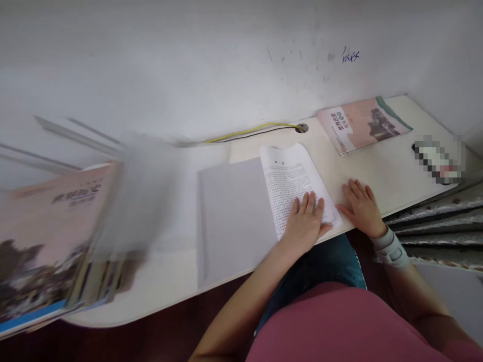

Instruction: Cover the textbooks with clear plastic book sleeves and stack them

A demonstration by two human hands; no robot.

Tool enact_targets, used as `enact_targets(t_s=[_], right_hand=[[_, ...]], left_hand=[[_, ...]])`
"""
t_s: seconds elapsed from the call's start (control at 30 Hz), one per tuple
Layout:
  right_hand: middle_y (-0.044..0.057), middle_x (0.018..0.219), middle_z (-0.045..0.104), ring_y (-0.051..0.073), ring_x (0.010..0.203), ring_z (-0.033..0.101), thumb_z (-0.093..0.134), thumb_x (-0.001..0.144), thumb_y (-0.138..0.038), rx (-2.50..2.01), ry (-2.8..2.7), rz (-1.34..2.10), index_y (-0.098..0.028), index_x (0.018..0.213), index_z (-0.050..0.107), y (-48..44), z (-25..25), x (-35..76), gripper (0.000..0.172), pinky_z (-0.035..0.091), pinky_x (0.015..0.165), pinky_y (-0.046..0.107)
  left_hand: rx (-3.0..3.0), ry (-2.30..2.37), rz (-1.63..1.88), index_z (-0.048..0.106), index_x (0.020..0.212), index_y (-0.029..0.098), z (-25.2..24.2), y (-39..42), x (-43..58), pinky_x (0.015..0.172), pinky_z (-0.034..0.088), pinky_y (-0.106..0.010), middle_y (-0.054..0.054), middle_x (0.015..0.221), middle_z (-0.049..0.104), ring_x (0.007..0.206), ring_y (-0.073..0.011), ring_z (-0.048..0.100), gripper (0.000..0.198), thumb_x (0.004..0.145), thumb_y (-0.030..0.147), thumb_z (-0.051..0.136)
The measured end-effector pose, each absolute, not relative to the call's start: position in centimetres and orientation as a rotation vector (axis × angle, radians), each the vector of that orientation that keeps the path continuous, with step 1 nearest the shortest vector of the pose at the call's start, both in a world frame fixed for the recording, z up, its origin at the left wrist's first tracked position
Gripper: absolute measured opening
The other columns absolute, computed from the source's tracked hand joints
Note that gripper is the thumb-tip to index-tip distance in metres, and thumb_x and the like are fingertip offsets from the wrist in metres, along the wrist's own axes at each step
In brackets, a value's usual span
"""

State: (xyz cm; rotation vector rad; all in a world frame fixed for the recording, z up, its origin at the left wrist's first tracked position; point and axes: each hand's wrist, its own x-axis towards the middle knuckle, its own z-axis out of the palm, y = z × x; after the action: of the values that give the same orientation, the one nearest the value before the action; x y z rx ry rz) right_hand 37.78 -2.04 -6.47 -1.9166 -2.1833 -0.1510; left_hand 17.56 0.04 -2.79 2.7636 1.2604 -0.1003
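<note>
An open book lies on the white desk, its printed page on the right and a plain grey sheet or cover on the left. My left hand rests on the lower part of the printed page, fingers stretched out and apart. Just beyond the page's right edge, my right hand lies palm down near the desk's front edge, also with fingers extended. It holds nothing. A white band circles the right wrist.
A stack of books stands at the left, smeared by blur. Toward the back right lies a pink-covered textbook. A pixelated object sits at the right end. A yellow cable runs along the wall into a desk hole.
</note>
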Motion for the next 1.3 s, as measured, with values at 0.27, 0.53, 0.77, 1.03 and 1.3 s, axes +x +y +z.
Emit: enact_targets(t_s=[0.27, 0.53, 0.77, 1.03, 1.3], right_hand=[[0.021, 0.144, 0.043, 0.033, 0.136, 0.034, 0.039, 0.09, -0.059, -1.905, -2.185, -0.127, -0.014, 0.138, 0.044, -2.0, -6.8, 37.9, 0.066, 0.027, 0.107, 0.055], [0.02, 0.145, 0.042, 0.033, 0.137, 0.033, 0.037, 0.089, -0.062, -1.894, -2.177, -0.146, -0.016, 0.139, 0.042, -1.9, -7.3, 38.0, 0.069, 0.026, 0.108, 0.054], [0.022, 0.144, 0.042, 0.033, 0.136, 0.035, 0.038, 0.09, -0.061, -1.904, -2.199, -0.177, -0.014, 0.134, 0.047, -2.0, -7.0, 37.9, 0.066, 0.029, 0.107, 0.053], [0.022, 0.144, 0.042, 0.034, 0.135, 0.036, 0.039, 0.09, -0.059, -1.91, -2.221, -0.176, -0.013, 0.135, 0.047, -2.0, -6.9, 37.9, 0.065, 0.029, 0.106, 0.053], [0.022, 0.144, 0.043, 0.033, 0.136, 0.036, 0.04, 0.092, -0.055, -1.896, -2.206, -0.17, -0.013, 0.135, 0.047, -2.1, -6.9, 37.9, 0.061, 0.03, 0.106, 0.053]], left_hand=[[2.746, 0.964, -0.205, 0.034, 0.144, 0.008, -1.8, 3.3, 16.6, 0.112, 0.028, -0.039, -0.019, 0.151, 0.031, 0.141, -0.0275, 0.028, 0.069, 0.092, 0.053, 0.041], [2.733, 1.316, -0.196, 0.038, 0.14, 0.008, -1.2, 13.6, 16.5, 0.107, 0.031, -0.047, -0.018, 0.154, 0.027, 0.138, -0.0327, 0.031, 0.059, 0.096, 0.046, 0.031], [2.672, 1.179, -0.322, 0.017, 0.15, 0.009, -2.3, 17.2, 16.5, 0.112, 0.02, -0.051, -0.017, 0.158, 0.013, 0.145, -0.0319, 0.013, 0.076, 0.092, 0.058, 0.025], [2.767, 1.093, -0.295, 0.027, 0.148, 0.018, -1.6, 18.3, 16.1, 0.108, 0.027, -0.047, -0.01, 0.157, 0.022, 0.138, -0.033, 0.026, 0.077, 0.087, 0.066, 0.03], [2.833, 1.131, -0.314, 0.038, 0.142, 0.014, 0.3, 16.7, 14.9, 0.109, 0.026, -0.046, -0.013, 0.154, 0.028, 0.136, -0.033, 0.03, 0.065, 0.093, 0.056, 0.029]])
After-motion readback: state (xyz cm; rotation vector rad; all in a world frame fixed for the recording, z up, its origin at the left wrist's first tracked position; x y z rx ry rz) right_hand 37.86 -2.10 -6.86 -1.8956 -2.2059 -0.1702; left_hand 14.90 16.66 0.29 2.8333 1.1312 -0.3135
